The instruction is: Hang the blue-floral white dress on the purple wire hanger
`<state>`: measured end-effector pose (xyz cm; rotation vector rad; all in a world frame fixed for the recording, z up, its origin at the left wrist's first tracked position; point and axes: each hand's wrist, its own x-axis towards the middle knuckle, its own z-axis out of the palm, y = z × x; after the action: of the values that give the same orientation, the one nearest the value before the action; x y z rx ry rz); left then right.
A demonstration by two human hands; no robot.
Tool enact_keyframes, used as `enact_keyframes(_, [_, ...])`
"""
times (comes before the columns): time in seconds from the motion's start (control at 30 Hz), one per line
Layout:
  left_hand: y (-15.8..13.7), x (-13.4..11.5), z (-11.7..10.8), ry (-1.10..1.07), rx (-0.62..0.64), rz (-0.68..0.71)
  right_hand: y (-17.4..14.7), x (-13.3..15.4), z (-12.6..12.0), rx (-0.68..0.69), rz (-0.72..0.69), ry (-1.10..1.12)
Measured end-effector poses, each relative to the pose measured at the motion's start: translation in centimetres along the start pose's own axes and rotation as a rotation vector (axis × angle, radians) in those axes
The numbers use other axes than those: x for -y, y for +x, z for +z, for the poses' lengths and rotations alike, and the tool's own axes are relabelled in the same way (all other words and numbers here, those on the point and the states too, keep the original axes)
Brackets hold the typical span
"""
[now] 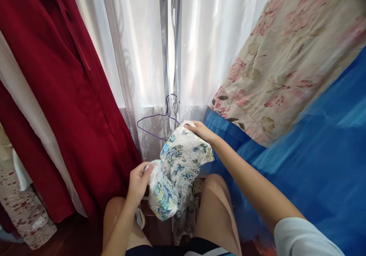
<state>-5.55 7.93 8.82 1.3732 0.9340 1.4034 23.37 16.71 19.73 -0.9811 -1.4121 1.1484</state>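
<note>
Head view, single frame; I log what I see from my remote station.

Left hand [139, 182]: grip closed on the lower left edge of a white thin-fabric garment printed with blue and green flowers [177, 168]; fingers curled round a bunched fold, thumb on top; the hand sits low, above the left bare knee [114, 214].

Right hand [199, 129]: grip pinched shut on the upper edge of the same floral garment; arm stretched forward across the frame, short pale-grey sleeve [300, 235] at the shoulder.

Garment position: held in the air between both hands, in front of the knees; upper edge high at the right hand, the rest draping down and left, its lower folds hanging between the two thighs; right bare thigh [217, 210] just beside the hanging cloth.

Surroundings: thin purple wire hanger [154, 124] just behind the garment, near the right hand, hooked against sheer white curtains [137, 57]; whether the hanger touches the garment I cannot tell; long dark-red fabric garment [65, 88] hanging at left; beige cloth with pink flower print [286, 57] hanging at upper right; bright blue sheer fabric [314, 153] below it, filling the right side; dark wooden floor [74, 237] at lower left.
</note>
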Motion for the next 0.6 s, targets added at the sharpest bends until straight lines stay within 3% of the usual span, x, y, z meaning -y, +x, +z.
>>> enact_keyframes(0.1, [0.6, 0.2, -3.5, -0.079, 0.258, -0.153, -0.7, 0.4, -0.8, -0.006, 0.072, 0.025])
enact_keyframes(0.17, [1.3, 0.4, -5.1, -0.007, 0.455, -0.222, -1.0, 1.0, -1.4, 0.018, 0.113, 0.022])
enact_keyframes(0.23, [2.6, 0.7, -6.3, 0.113, 0.508, -0.248, -1.3, 1.7, -1.8, 0.053, 0.145, 0.025])
enact_keyframes(0.4, [8.6, -0.2, -9.1, 0.221, 0.190, -0.227, -1.7, 2.6, -1.8, 0.107, 0.177, 0.040])
enact_keyframes(0.5, [13.3, -2.7, -10.3, 0.215, 0.050, -0.148, -1.8, 2.3, -0.9, 0.087, 0.189, 0.072])
enact_keyframes(0.6, [17.8, -5.8, -9.7, 0.173, -0.061, -0.052, -1.8, 1.8, 0.1, 0.063, 0.188, 0.096])
